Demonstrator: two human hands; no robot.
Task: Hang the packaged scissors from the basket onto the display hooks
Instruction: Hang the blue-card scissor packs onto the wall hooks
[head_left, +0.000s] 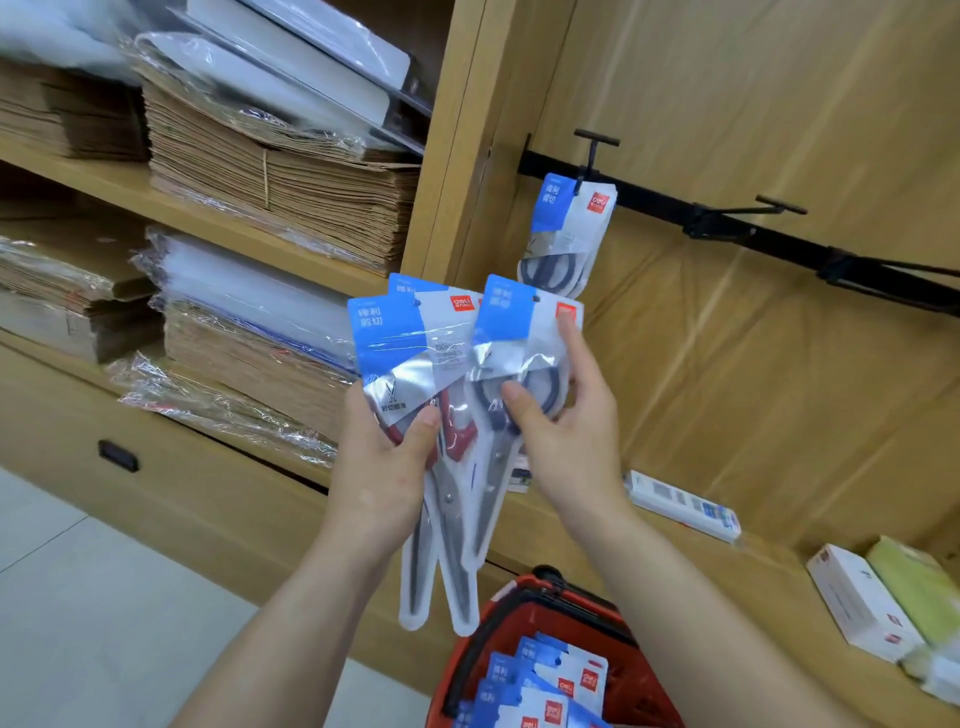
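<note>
centre-left: gripping two overlapping scissors packs (400, 343) in left hand (382, 467), thumb curled over front | centre: pinching third pack (511, 325) between right hand (566, 441) thumb and fingers, overlapping lower edge of hung pack (571, 218) | bottom centre: keeping more packs (550, 680) in red basket (470, 654) | upper right: leaving bare hook (774, 207) and open wall beyond

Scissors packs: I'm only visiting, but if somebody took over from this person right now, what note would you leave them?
Left grip: holds two fanned packs.
Right grip: holds one dark-handled pack, raised towards the hooks.
Done: one hung pack on the left hook.
Left to do: hang the three held packs. The next hook is bare. More packs wait in the red basket.
</note>
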